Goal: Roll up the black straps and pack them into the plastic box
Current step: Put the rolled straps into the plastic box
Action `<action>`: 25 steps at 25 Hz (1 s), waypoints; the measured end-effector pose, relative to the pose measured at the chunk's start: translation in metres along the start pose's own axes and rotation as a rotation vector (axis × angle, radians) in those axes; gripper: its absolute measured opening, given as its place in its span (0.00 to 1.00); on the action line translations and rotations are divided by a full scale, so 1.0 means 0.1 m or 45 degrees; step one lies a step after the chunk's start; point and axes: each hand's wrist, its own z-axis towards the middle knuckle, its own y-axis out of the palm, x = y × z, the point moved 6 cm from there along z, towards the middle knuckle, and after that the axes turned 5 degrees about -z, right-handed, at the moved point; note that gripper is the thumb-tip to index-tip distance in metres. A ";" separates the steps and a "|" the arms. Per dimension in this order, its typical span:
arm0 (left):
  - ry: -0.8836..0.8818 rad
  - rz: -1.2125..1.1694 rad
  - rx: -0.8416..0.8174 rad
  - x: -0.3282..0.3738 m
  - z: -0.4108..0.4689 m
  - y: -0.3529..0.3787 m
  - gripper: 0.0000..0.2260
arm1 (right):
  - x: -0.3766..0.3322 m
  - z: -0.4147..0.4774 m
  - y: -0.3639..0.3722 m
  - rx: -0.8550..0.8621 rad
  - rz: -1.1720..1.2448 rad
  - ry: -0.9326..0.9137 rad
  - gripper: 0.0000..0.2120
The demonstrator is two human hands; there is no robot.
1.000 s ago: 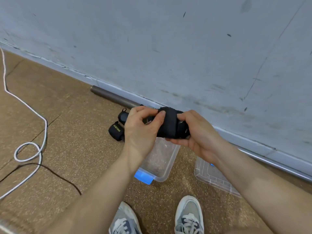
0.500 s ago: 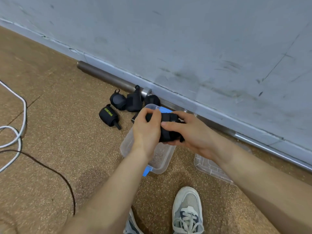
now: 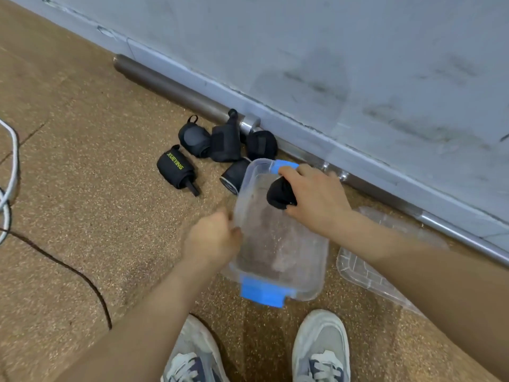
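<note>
Brown floor (image 3: 82,216), rolled straps (image 3: 224,143), plastic box (image 3: 289,244), lid (image 3: 366,274)

Clear glossy plastic box (image 3: 278,257), matt cloth straps (image 3: 224,142), rough speckled floor (image 3: 82,166)

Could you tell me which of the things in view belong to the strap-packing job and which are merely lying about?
Job: plastic box; rolled strap in the right hand; five black straps on the floor; left hand at the box's wall; clear lid.
Lying about: metal bar; white cable; black cable.
</note>
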 end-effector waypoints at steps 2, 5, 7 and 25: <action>-0.021 -0.256 -0.161 0.09 -0.12 0.24 0.05 | -0.06 0.03 0.22 0.084 -0.140 -0.030 0.27; -0.134 -0.697 -0.436 0.24 -0.30 0.64 0.04 | -0.10 -0.07 0.59 0.115 -0.135 0.002 0.27; -0.169 -0.812 -0.480 0.28 -0.35 0.79 0.03 | -0.12 -0.14 0.77 0.025 0.093 0.033 0.27; -0.045 -0.297 0.333 0.05 0.95 0.08 0.19 | 0.16 -0.29 0.69 -0.171 1.657 0.787 0.28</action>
